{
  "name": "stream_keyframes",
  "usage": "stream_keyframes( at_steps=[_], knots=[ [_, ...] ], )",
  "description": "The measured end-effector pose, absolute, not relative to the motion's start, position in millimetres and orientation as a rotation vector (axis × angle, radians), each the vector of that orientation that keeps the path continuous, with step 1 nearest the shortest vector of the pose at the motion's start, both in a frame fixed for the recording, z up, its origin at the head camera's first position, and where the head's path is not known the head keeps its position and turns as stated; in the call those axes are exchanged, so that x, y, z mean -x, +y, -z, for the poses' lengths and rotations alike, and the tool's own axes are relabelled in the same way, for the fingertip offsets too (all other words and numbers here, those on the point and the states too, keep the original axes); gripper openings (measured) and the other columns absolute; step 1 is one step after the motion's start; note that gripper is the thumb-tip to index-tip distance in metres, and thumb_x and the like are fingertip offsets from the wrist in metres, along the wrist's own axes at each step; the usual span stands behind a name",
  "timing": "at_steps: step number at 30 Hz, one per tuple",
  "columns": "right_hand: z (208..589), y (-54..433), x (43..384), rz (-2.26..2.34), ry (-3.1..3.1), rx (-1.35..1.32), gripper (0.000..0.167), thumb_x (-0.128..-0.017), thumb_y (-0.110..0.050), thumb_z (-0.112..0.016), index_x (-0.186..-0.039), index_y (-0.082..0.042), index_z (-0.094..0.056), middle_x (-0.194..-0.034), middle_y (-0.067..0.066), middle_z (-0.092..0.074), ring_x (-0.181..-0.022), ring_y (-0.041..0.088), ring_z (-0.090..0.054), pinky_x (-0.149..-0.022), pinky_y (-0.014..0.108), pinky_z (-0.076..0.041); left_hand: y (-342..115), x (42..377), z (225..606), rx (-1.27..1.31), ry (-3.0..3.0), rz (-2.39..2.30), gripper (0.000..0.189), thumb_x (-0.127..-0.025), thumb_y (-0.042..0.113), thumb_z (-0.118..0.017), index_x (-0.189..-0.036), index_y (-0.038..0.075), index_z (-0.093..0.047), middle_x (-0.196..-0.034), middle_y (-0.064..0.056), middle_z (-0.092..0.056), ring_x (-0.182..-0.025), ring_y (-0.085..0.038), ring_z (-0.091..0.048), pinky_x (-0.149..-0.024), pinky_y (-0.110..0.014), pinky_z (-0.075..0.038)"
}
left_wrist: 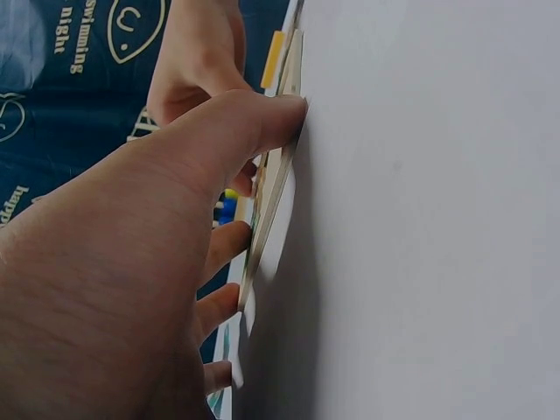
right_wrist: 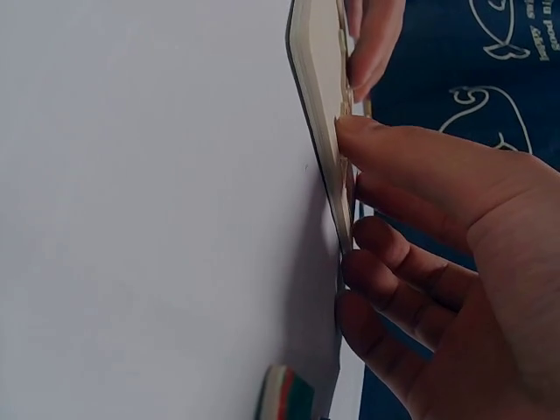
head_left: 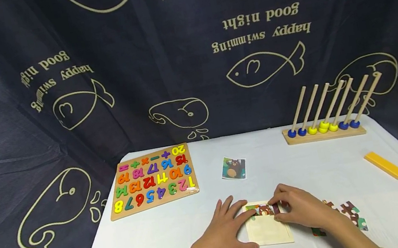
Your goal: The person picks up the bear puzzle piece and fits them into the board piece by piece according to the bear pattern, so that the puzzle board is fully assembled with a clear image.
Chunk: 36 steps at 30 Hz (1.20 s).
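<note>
A wooden puzzle tray (head_left: 269, 235) lies on the table, its far row filled with puzzle pieces (head_left: 264, 209) picturing a brown bear's head. Spread out at the tray's left side is my left hand (head_left: 226, 229), its index fingertip on the laid pieces and its thumb at the near left edge. My right hand (head_left: 301, 205) pinches a dark puzzle piece (head_left: 276, 208) between thumb and fingers at the far right corner. In the right wrist view, the thumb of the right hand (right_wrist: 429, 201) presses at the rim, and the fingers partly hide the piece.
Loose puzzle pieces (head_left: 350, 213) lie right of the tray, partly under my right forearm. A bear picture card (head_left: 234, 168) lies beyond it. A number board (head_left: 153, 182) stands at left, a bead-and-peg rack (head_left: 325, 134) at back right, with a yellow bar (head_left: 385, 165) nearer.
</note>
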State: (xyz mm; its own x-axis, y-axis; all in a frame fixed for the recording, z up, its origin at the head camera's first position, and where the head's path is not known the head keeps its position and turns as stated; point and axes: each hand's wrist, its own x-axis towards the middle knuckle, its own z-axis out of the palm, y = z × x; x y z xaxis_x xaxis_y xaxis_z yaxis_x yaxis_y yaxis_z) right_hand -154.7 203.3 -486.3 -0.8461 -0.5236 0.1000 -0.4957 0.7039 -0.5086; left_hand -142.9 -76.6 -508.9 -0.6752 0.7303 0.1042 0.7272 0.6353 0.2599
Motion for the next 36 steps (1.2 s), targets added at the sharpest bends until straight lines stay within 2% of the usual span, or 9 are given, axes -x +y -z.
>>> stream_keyframes(
  at_steps=[9, 17, 23, 30, 36],
  knots=[
    [482, 200, 152, 0.634, 2.954, 0.88, 0.035, -0.078, -0.039, -0.078, -0.107, -0.019, -0.076, -0.09, -0.015, -0.05, -0.066, 0.001, -0.041, -0.055, 0.022, -0.038, -77, 144, 511, -1.249, 2.821, -0.436, 0.081, -0.079, 0.076, -0.051, -0.148, 0.037, -0.035, -0.151, 0.004, -0.03, -0.142, -0.035, -0.016, -0.109, -0.063, -0.014],
    [477, 200, 152, 0.536, 2.951, 0.857, 0.039, -0.077, -0.045, -0.077, -0.109, -0.021, -0.076, -0.088, -0.017, -0.05, -0.066, 0.001, -0.041, -0.054, 0.022, -0.038, -77, 143, 510, -1.256, 2.826, -0.434, 0.081, -0.079, 0.076, -0.051, -0.148, 0.036, -0.035, -0.151, 0.004, -0.03, -0.142, -0.035, -0.017, -0.109, -0.063, -0.015],
    [471, 212, 154, 0.691, 2.827, 0.795, 0.028, -0.086, -0.031, -0.071, -0.112, -0.019, -0.073, -0.09, -0.015, -0.055, -0.071, 0.005, -0.048, -0.061, 0.026, -0.042, -76, 143, 510, -1.268, 2.837, -0.428, 0.081, -0.079, 0.075, -0.052, -0.148, 0.037, -0.035, -0.151, 0.004, -0.031, -0.141, -0.035, -0.018, -0.109, -0.063, -0.015],
    [465, 234, 152, 0.82, 2.831, 0.72, 0.026, -0.087, -0.019, -0.071, -0.113, -0.017, -0.071, -0.089, -0.015, -0.058, -0.072, 0.005, -0.051, -0.061, 0.024, -0.044, -76, 143, 512, -1.265, 2.843, -0.421, 0.082, -0.078, 0.075, -0.053, -0.148, 0.037, -0.035, -0.151, 0.004, -0.031, -0.141, -0.035, -0.018, -0.109, -0.062, -0.014],
    [458, 255, 150, 0.882, 2.846, 0.629, 0.019, -0.088, -0.016, -0.07, -0.106, -0.015, -0.072, -0.091, -0.012, -0.061, -0.072, 0.003, -0.05, -0.06, 0.023, -0.046, -76, 143, 512, -1.263, 2.84, -0.42, 0.082, -0.078, 0.076, -0.053, -0.148, 0.037, -0.035, -0.151, 0.004, -0.031, -0.142, -0.034, -0.018, -0.11, -0.061, -0.014]
  ],
)
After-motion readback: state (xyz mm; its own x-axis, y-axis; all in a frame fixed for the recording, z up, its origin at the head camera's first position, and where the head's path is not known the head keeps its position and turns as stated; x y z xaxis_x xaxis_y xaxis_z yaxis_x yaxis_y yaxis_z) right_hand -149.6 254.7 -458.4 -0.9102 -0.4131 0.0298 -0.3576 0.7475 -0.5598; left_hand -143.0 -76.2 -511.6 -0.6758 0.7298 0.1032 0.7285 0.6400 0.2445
